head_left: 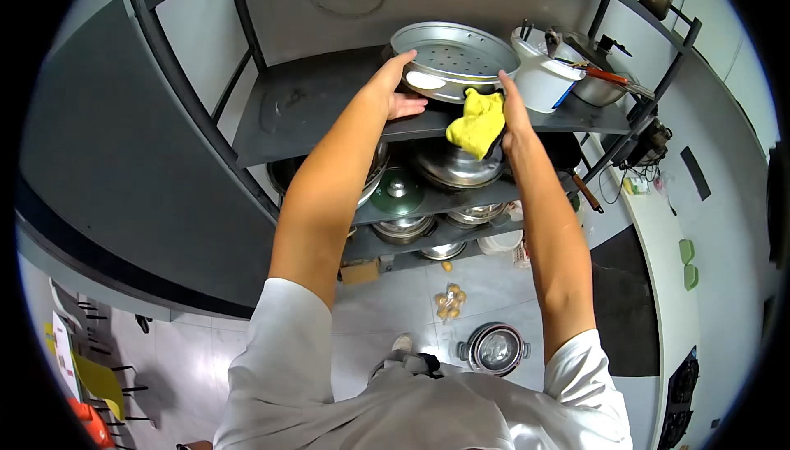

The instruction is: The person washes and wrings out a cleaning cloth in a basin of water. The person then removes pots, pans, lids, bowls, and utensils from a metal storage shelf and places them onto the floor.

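Observation:
A round silver steamer basket [457, 60] with a perforated bottom is at the top shelf board, level and between my two hands. My left hand [397, 90] grips its left side, with the thumb on the rim and the fingers lower down the wall. On the other side my right hand [513, 111] has its thumb at the rim, and a yellow cloth [479, 123] is pinned in that hand, hanging below the basket's front wall. Most of the right fingers are hidden behind the cloth and basket. Whether the basket's underside touches the shelf [317, 92], I cannot tell.
Right of the basket stand a white bucket [539, 80] of utensils and a metal pot [601, 88]. Lower boards hold lidded pans [461, 166] and a green glass lid [397, 193]. On the floor are bagged potatoes [450, 302] and nested pots [494, 350]. Black shelf posts [202, 104] flank the left.

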The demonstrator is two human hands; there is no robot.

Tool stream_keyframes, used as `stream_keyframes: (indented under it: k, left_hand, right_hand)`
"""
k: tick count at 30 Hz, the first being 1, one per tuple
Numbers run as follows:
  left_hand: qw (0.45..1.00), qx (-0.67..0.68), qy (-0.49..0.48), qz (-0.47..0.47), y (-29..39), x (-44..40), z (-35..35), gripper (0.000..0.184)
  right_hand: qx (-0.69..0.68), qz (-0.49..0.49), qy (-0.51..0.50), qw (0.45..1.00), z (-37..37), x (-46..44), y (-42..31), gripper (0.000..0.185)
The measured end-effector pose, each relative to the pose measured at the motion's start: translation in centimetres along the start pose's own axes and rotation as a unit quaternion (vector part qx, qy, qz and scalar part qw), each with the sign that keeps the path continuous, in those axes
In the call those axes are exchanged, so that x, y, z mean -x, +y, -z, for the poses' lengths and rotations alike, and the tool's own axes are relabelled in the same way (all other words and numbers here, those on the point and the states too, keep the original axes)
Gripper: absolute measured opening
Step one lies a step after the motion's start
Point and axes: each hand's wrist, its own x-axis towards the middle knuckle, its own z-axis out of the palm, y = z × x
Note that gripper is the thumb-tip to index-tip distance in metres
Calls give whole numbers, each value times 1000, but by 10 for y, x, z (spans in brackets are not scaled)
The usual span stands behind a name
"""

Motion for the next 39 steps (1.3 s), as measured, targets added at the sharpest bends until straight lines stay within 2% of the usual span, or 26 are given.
stream_keyframes:
  k: [1,2,6,11,13,15,16,19,20,21,22,24,25,29,30,31,32,33,34,35,37,39]
  left_hand:
    - [1000,-6,19,-5,3,4,-1,96]
    - [999,-33,-10,-17,6,10,1,79]
    - [996,-78,-24,-34,16,4,5,55]
    - [988,-85,-59,-113,16,58,29,54]
    - [979,-105,-77,-157,1,83,57,61]
    - [967,-119,-127,-186,-25,118,83,59]
    - [971,-114,-62,-201,-46,140,90,62]
    - [975,-87,-22,-204,-118,201,104,63]
    - [974,-117,-16,-196,-145,217,106,63]
    - [974,-143,2,-173,-174,222,113,63]
    - [977,-160,-13,-139,-198,229,110,62]
    - [972,-182,-48,-142,-256,223,106,66]
    - [979,-176,-49,-94,-280,214,100,69]
    - [985,-163,-45,36,-385,170,63,80]
    - [982,-170,-43,71,-411,155,57,81]
    - [977,-173,-48,112,-440,144,51,82]
    - [973,-182,-33,137,-471,125,45,83]
    - [966,-196,-18,165,-500,117,40,84]
    - [953,-227,-16,199,-524,114,30,84]
    - [939,-259,-12,225,-550,111,22,84]
    - [913,-311,-11,263,-606,110,11,82]
    - [892,-340,-13,299,-671,77,28,80]
  right_hand:
    - [1,-5,6,1000,-1,-9,-2,58]
    - [3,7,-1,1000,-1,-17,-2,58]
    - [40,17,14,999,1,-24,-7,49]
    - [59,51,1,997,-31,31,-6,46]
    - [79,44,-17,996,-36,66,6,47]
    - [77,56,-20,995,-31,97,34,46]
    - [82,59,-14,995,-21,111,55,48]
    - [64,17,5,998,-3,196,102,64]
    - [68,44,-10,997,35,203,152,69]
    - [82,14,8,997,48,234,165,71]
    - [94,22,19,995,79,254,202,71]
    - [61,-7,50,997,128,297,252,66]
    - [28,13,58,998,148,314,270,60]
    - [-87,-106,173,975,207,379,294,46]
    - [-61,-112,184,975,233,389,313,45]
    - [-10,-131,204,970,260,402,332,56]
    - [108,-160,275,942,307,414,388,72]
    - [78,-173,297,936,290,427,351,83]
    - [117,-155,335,922,317,443,381,83]
    - [137,-148,375,905,321,458,372,81]
    - [95,-227,433,867,352,496,394,68]
    - [107,-222,509,825,382,519,465,60]
